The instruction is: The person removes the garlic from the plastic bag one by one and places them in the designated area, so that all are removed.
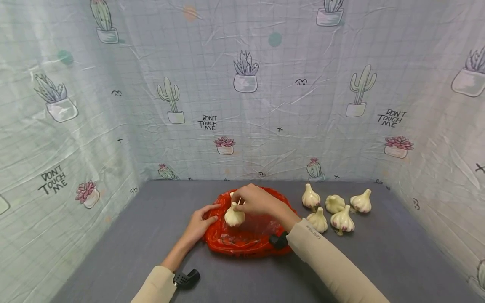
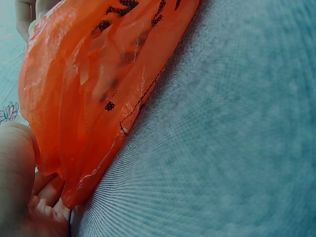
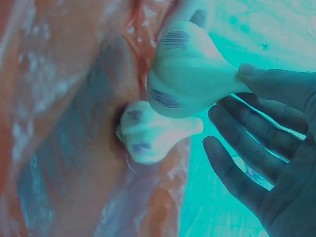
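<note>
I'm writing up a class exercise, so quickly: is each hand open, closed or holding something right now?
Left hand: holding the red bag at its edge.
Right hand: holding a garlic bulb, pinched by its stem.

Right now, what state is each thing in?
Red bag: open, mouth spread wide.
Held garlic bulb: pinched by its stem, at the bag's mouth.
Lower garlic bulb: inside the bag, not held.
Five loose bulbs: on the table, unheld.
Left hand: holding the bag's edge.
Right hand: pinching the held bulb's stem.
</note>
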Demonstrator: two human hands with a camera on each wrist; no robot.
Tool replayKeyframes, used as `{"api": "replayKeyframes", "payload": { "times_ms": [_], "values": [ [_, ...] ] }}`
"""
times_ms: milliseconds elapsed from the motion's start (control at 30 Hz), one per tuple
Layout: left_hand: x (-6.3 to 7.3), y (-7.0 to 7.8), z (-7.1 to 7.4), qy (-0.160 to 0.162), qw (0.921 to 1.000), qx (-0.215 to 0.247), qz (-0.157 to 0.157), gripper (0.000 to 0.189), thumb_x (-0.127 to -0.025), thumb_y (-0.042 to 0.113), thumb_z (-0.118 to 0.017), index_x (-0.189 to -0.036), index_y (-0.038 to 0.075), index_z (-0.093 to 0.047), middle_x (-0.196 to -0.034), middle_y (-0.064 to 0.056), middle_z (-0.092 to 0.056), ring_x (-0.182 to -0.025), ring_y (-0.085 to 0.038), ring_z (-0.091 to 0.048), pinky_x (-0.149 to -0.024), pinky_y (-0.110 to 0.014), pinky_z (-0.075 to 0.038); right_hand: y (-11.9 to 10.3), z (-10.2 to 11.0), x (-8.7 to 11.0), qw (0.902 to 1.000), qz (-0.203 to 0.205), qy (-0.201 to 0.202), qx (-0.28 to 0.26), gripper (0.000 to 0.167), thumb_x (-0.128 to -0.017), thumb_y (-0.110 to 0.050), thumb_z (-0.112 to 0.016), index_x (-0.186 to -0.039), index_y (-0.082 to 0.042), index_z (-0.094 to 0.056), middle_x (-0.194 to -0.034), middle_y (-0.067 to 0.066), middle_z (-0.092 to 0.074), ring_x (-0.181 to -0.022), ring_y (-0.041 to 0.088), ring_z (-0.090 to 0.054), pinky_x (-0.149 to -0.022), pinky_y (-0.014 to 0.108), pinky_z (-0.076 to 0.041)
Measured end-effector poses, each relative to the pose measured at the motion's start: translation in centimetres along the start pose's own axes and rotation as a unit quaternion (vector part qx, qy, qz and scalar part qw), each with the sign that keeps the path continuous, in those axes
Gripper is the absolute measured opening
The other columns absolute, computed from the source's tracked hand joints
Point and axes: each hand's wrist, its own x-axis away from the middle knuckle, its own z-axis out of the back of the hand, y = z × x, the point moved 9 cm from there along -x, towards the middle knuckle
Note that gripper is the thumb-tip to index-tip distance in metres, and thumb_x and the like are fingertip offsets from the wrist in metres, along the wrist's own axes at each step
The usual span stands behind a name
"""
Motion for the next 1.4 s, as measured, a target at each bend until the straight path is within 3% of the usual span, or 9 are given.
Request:
{"api": "replayKeyframes", "payload": {
  "times_ms": [267, 667, 900, 1200, 1400],
  "values": [
    [0.0, 0.0, 0.2, -0.003, 1.0, 0.0, 0.002, 0.04, -0.097, 0.005, -0.066, -0.137, 0.012, -0.068, -0.147, -0.016, -0.06, -0.127, -0.03, -0.06, -0.089, -0.018, -0.05, -0.6, 2.4, 1.4, 0.9993, 0.01, 0.036, 0.005, 0.017, -0.098, -0.019, -0.071, -0.113, -0.011, -0.077, -0.108, 0.0, -0.077, -0.093, 0.014, -0.069, -0.082, 0.032, -0.057],
    [-0.1, -0.3, 0.0, -0.006, 0.9999, -0.001, 0.009, 0.041, -0.097, 0.005, -0.066, -0.137, 0.013, -0.067, -0.144, -0.017, -0.062, -0.122, -0.029, -0.063, -0.087, -0.019, -0.052, -0.2, 4.8, 4.1, 0.9967, 0.012, 0.081, 0.001, 0.018, -0.097, -0.023, -0.073, -0.111, -0.012, -0.076, -0.103, -0.002, -0.076, -0.091, 0.011, -0.067, -0.082, 0.03, -0.055],
    [0.0, -0.2, 0.0, -0.008, 0.9999, 0.002, 0.01, 0.041, -0.098, 0.006, -0.065, -0.139, 0.012, -0.066, -0.145, -0.017, -0.061, -0.124, -0.03, -0.063, -0.087, -0.02, -0.052, -0.1, 5.8, 6.0, 0.9945, 0.013, 0.103, -0.012, 0.019, -0.096, -0.022, -0.074, -0.111, -0.01, -0.077, -0.104, 0.001, -0.076, -0.093, 0.014, -0.068, -0.084, 0.042, -0.058],
    [0.0, -0.4, -0.3, -0.012, 0.9997, 0.009, 0.018, 0.043, -0.099, 0.006, -0.065, -0.141, 0.011, -0.064, -0.147, -0.018, -0.059, -0.126, -0.032, -0.062, -0.087, -0.02, -0.052, 0.6, 6.9, 8.5, 0.9914, 0.011, 0.128, -0.026, 0.016, -0.096, -0.02, -0.074, -0.109, -0.011, -0.077, -0.101, 0.0, -0.075, -0.089, 0.011, -0.068, -0.077, 0.029, -0.055],
    [-0.1, -0.7, -0.3, -0.01, 0.9996, 0.011, 0.025, 0.044, -0.099, 0.005, -0.064, -0.142, 0.011, -0.063, -0.148, -0.018, -0.058, -0.126, -0.032, -0.061, -0.086, -0.019, -0.052, 0.9, 7.6, 9.9, 0.9883, 0.011, 0.148, -0.033, 0.015, -0.095, -0.019, -0.075, -0.107, -0.011, -0.076, -0.098, 0.0, -0.075, -0.09, 0.014, -0.069, -0.081, 0.038, -0.06]
  ]
}}
